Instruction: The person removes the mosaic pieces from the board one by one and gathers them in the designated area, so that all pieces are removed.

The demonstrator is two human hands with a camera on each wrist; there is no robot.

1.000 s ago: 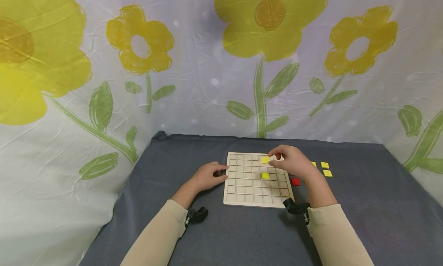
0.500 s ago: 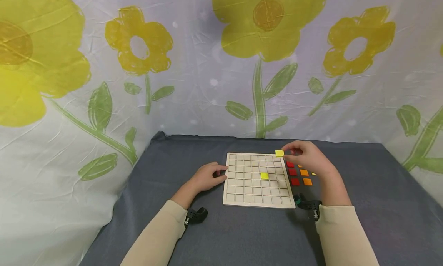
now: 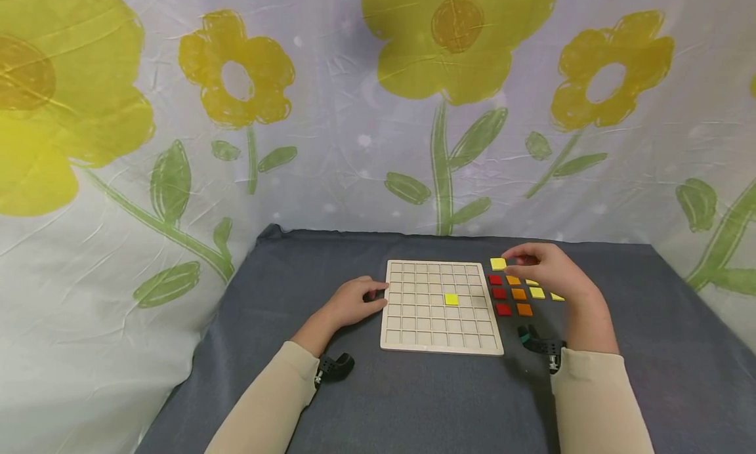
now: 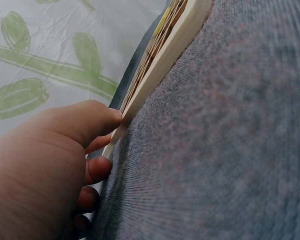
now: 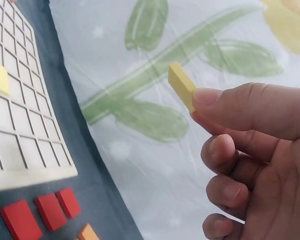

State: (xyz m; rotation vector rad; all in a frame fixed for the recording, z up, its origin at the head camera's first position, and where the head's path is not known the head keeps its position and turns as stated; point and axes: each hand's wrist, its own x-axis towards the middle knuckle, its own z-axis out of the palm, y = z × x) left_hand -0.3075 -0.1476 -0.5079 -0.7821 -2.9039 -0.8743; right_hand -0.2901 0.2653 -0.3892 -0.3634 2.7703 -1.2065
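Note:
Between thumb and index finger, my right hand (image 3: 555,268) pinches a yellow square tile (image 5: 181,86), held up past the board's far right corner. The tile is seen nearly edge-on in the right wrist view. A wooden grid board (image 3: 413,324) lies flat on the dark cloth. One yellow tile (image 3: 451,300) sits in a cell right of its middle. My left hand (image 3: 353,301) rests at the board's left edge, thumb and index fingertip touching it a little apart. In the left wrist view the thumb lies against the wooden rim (image 4: 149,82).
Right of the board lie red tiles (image 3: 503,309) in a column, then orange tiles (image 3: 524,309), then several yellow tiles (image 3: 537,292), partly hidden by my right hand. Dark grey cloth (image 3: 378,401) covers the table. A flower-printed curtain (image 3: 348,145) hangs behind it.
With the yellow tile pinched, my right hand has moved rightward from over the board to beyond its right edge, uncovering red and orange tiles. My left hand stays put.

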